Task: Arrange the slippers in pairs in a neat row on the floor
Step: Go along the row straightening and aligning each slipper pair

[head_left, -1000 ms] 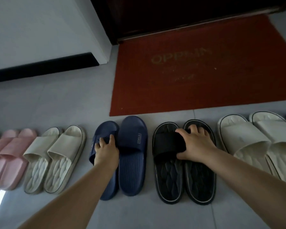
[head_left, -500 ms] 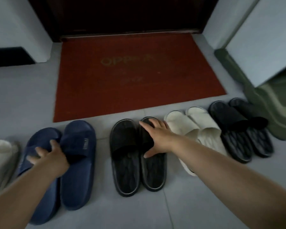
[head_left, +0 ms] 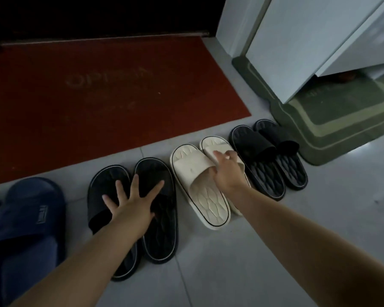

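Row of slippers ran L to R along the near edge of the red doormat [head_left: 111,89], on grey tile floor [head_left: 208,273].

L hand [head_left: 131,202] was open, fingers splayed, palm flat across the straps of the black pair w/ white trim [head_left: 160,229]. Pressing, not gripping.

R hand [head_left: 225,171] lay over the cream pair [head_left: 200,196], at the seam between the two straps. Fingers loosely curled on the right-hand cream slipper's strap; looked like light contact, but can't tell if it actually gripped anything, since the hand is motion-blurred.

Far black pair [head_left: 271,160] sat just R of the cream pair, its outer toe close to or touching the green mat [head_left: 333,120]. Navy slipper [head_left: 29,220] at frame L, partner mostly cut off.

Key relation: cream pair's long axes ran toe-away, heel-toward the person, but canted, w/ toes leaning L and heels swung R vs the black trimmed pair, which lay nearer straight. So the gap btwn those two pairs was narrow at the toes, wider at the heels. R hand was nearer the cream pair and already on it; L hand was busy one pair over.

Judgement: next move prob. a small twist/slide of the cream pair by R hand to square it w/ neighbours. Most pairs already matched and side by side, so task looked nearly done.
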The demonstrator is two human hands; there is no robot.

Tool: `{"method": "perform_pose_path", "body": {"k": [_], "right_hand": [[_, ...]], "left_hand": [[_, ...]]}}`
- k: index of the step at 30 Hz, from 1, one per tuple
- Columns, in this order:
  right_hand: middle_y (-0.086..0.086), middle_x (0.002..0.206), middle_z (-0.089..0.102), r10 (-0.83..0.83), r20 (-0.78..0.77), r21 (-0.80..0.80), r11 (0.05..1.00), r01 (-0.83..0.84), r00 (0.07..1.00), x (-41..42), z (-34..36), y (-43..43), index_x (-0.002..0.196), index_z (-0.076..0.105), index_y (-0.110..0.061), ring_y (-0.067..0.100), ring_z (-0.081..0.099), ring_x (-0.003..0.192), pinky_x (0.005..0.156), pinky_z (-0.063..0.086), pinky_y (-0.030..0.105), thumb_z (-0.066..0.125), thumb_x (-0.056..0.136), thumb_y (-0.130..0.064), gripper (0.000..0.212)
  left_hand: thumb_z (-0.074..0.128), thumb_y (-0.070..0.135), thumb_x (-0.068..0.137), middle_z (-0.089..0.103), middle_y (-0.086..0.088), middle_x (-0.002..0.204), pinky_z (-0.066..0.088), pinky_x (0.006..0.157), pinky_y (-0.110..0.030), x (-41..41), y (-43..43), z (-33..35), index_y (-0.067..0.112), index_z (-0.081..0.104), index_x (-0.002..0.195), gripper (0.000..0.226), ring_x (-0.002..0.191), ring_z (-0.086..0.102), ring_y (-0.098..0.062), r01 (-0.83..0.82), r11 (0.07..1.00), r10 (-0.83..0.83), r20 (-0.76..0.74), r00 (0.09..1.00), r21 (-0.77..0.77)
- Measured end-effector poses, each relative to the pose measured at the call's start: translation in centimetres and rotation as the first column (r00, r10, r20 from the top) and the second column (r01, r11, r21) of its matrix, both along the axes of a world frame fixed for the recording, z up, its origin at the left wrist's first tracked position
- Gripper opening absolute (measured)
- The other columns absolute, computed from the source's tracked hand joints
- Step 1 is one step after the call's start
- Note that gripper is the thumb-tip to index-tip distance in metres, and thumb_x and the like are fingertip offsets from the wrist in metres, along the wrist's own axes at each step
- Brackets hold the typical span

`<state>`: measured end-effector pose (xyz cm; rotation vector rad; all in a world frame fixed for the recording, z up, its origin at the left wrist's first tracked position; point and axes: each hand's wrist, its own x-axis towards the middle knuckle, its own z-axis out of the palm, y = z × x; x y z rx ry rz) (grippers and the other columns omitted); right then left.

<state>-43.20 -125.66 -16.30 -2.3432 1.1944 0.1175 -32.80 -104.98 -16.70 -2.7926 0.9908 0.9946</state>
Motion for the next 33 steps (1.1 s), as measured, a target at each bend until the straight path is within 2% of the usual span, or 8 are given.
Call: {"method": "perform_pose_path", "body": {"k": [3, 5, 9, 14, 19, 23, 26, 33], "right_hand": [[0.002, 0.138, 0.029, 0.006, 0.073, -0.014, 1.000, -0.005, 0.997, 0.0, -1.0, 0.0, 0.130, 0.048, -0.024, -0.004, 0.032, 0.067, 0.067, 0.033, 0.011, 0.042, 0.092, -0.010, 0.041], [-0.001, 0.137, 0.032, 0.036, 0.111, -0.026, 0.999, -0.034, 0.993, -0.1, -1.5, 0.3, 0.129, 0.052, -0.020, 0.002, 0.037, 0.067, 0.056, 0.031, 0.003, 0.043, 0.092, -0.006, 0.041], [0.002, 0.137, 0.033, 0.034, 0.121, -0.031, 0.999, -0.030, 0.992, 0.2, -1.3, 0.8, 0.125, 0.058, -0.017, 0.006, 0.046, 0.081, 0.066, 0.012, -0.016, 0.049, 0.090, -0.008, 0.038], [0.002, 0.134, 0.036, 0.027, 0.130, -0.009, 1.000, -0.026, 0.991, 1.7, -0.8, 1.1, 0.121, 0.061, -0.019, 0.009, 0.048, 0.078, 0.064, 0.009, -0.018, 0.051, 0.088, -0.008, 0.037], [-0.002, 0.136, 0.033, 0.053, 0.103, -0.055, 0.997, -0.048, 0.993, 1.7, -0.5, 1.3, 0.126, 0.054, -0.025, 0.006, 0.049, 0.070, 0.072, 0.022, 0.005, 0.047, 0.090, -0.013, 0.038], [0.001, 0.130, 0.036, 0.140, 0.126, -0.078, 0.988, -0.131, 0.982, -0.8, -0.2, 0.9, 0.123, 0.046, -0.026, 0.023, 0.057, 0.090, 0.082, 0.049, 0.035, 0.056, 0.084, -0.022, 0.041], [0.005, 0.128, 0.036, 0.033, 0.117, -0.119, 0.993, -0.019, 0.993, -3.3, -0.1, -1.9, 0.121, 0.045, -0.020, 0.021, 0.055, 0.080, 0.059, 0.043, 0.027, 0.059, 0.082, -0.023, 0.041], [0.018, 0.132, 0.036, -0.373, 0.073, -0.116, 0.918, 0.379, 0.925, -8.8, -1.0, -9.2, 0.114, 0.044, -0.007, 0.040, 0.050, 0.107, 0.083, 0.039, 0.038, 0.060, 0.085, -0.019, 0.036]], "left_hand": [[0.045, -0.017, 0.075, -0.028, -0.001, 0.153, -0.006, 0.106, -0.070, 0.5, -0.1, -0.4, 0.062, -0.015, 0.132, 0.114, 0.138, -0.028, -0.040, -0.179, 0.979, 0.175, 0.049, 0.983, 0.094], [0.042, -0.023, 0.066, -0.027, -0.002, 0.153, -0.003, 0.105, -0.071, 1.0, 0.5, -0.7, 0.061, -0.017, 0.132, 0.122, 0.138, -0.027, -0.042, -0.231, 0.967, 0.223, 0.081, 0.971, 0.109], [0.042, -0.023, 0.065, -0.024, -0.003, 0.154, 0.001, 0.106, -0.071, 2.0, 2.2, -1.4, 0.058, -0.018, 0.133, 0.122, 0.139, -0.023, -0.043, -0.278, 0.956, 0.267, 0.120, 0.956, 0.091], [0.043, -0.022, 0.066, -0.022, -0.003, 0.155, 0.002, 0.106, -0.070, 2.3, 2.3, -1.2, 0.058, -0.019, 0.133, 0.122, 0.140, -0.021, -0.043, -0.253, 0.965, 0.244, 0.112, 0.963, 0.073], [0.045, -0.016, 0.071, -0.020, -0.005, 0.156, -0.006, 0.107, -0.068, 2.3, 2.1, -0.5, 0.054, -0.017, 0.136, 0.115, 0.140, -0.019, -0.043, -0.227, 0.970, 0.215, 0.134, 0.967, 0.086], [0.045, 0.022, 0.088, -0.009, -0.005, 0.157, -0.011, 0.110, -0.062, 1.9, 1.0, 0.5, 0.039, 0.003, 0.145, 0.073, 0.142, -0.017, -0.037, -0.098, 0.993, 0.109, 0.183, 0.977, -0.065], [0.045, 0.031, 0.088, 0.006, -0.002, 0.157, -0.002, 0.116, -0.053, 1.1, -1.4, 1.4, 0.030, 0.015, 0.146, 0.065, 0.144, -0.008, -0.029, -0.015, 0.975, 0.052, 0.160, 0.986, -0.222], [0.046, 0.024, 0.089, 0.035, 0.004, 0.147, 0.019, 0.111, -0.040, -2.0, -6.2, 1.3, 0.025, 0.033, 0.141, 0.054, 0.136, 0.023, -0.022, 0.051, 0.906, -0.038, 0.040, 0.998, -0.419]]}}
